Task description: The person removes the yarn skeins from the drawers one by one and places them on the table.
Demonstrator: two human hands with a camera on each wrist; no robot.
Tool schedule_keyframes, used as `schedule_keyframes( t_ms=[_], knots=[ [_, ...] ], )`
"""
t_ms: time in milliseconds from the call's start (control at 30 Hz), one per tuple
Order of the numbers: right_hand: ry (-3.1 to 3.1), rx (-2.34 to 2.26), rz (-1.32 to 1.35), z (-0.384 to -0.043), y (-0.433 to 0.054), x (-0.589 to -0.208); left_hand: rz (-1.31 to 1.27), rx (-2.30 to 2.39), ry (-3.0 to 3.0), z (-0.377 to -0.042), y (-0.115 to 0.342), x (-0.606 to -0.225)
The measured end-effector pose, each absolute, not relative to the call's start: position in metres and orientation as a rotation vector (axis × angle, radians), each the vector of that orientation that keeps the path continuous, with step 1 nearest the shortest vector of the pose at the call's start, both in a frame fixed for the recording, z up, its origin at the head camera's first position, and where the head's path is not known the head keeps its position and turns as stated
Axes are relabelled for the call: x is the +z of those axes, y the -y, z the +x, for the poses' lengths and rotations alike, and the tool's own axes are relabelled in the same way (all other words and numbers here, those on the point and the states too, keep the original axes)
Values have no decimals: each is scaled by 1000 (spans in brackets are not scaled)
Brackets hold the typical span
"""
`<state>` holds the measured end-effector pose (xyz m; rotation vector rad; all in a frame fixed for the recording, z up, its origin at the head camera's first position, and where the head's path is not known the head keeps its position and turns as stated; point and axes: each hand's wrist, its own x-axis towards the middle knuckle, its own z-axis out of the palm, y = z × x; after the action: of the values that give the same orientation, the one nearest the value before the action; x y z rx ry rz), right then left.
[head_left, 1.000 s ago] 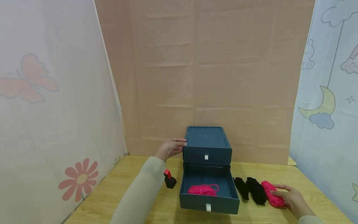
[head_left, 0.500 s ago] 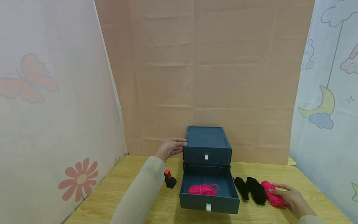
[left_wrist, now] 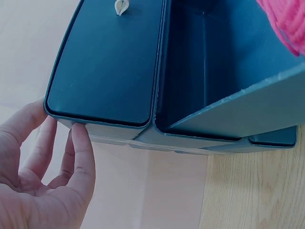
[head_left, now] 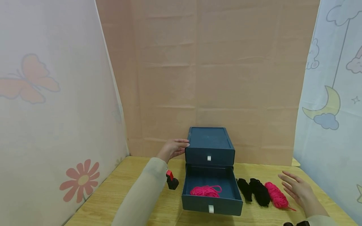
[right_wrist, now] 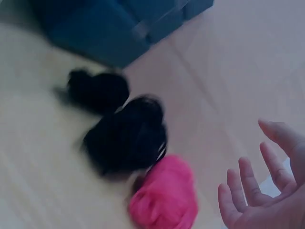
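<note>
A dark blue two-drawer unit (head_left: 210, 138) stands at the table's back. Its lower drawer (head_left: 212, 205) is pulled out and bears a bundle of pink yarn (head_left: 205, 191). My left hand (head_left: 173, 149) touches the unit's upper left side near the front corner; its fingertips (left_wrist: 81, 131) lie against the side wall. To the right of the drawer two black yarn bundles (head_left: 244, 190) lie beside a pink yarn skein (head_left: 276, 195) with a loose tail. My right hand (head_left: 297, 188) is raised to the right of that skein, fingers spread and holding nothing.
A small black and red object (head_left: 172, 180) stands on the wooden table (head_left: 147, 201) left of the drawer. Brown paper (head_left: 164, 94) covers the back, and printed sheets (head_left: 56, 125) hang at both sides.
My right hand has let go of the pink yarn skein and moved up and to the right. The skein stays on the table. My left hand keeps its place.
</note>
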<state>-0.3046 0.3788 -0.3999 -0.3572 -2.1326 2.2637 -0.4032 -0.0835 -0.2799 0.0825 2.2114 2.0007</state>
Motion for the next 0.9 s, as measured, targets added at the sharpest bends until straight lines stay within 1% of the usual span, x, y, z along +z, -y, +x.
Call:
schedule_keyframes(
  t_ms=[233,400,533,667,767,900],
  knots=[
    [1838,2381,214,-304,-345,-359,83,2000,-2206,-403,84,-278],
    [1751,2318,479,-296,-301,-328,88,2001,-2205,-403,84,-278],
    [1749,2277,612,-286,-266,-310,90,1998,-2209,-402,84,-278],
    [1852,2180,704,-279,-236,-301,94,2000,-2210,-402,84,-279],
    [1963,2119,709,-276,-216,-299,92,1998,-2214,-401,84,-279],
    [2152,2041,642,-273,-191,-301,91,1997,-2214,-400,84,-279]
  ],
)
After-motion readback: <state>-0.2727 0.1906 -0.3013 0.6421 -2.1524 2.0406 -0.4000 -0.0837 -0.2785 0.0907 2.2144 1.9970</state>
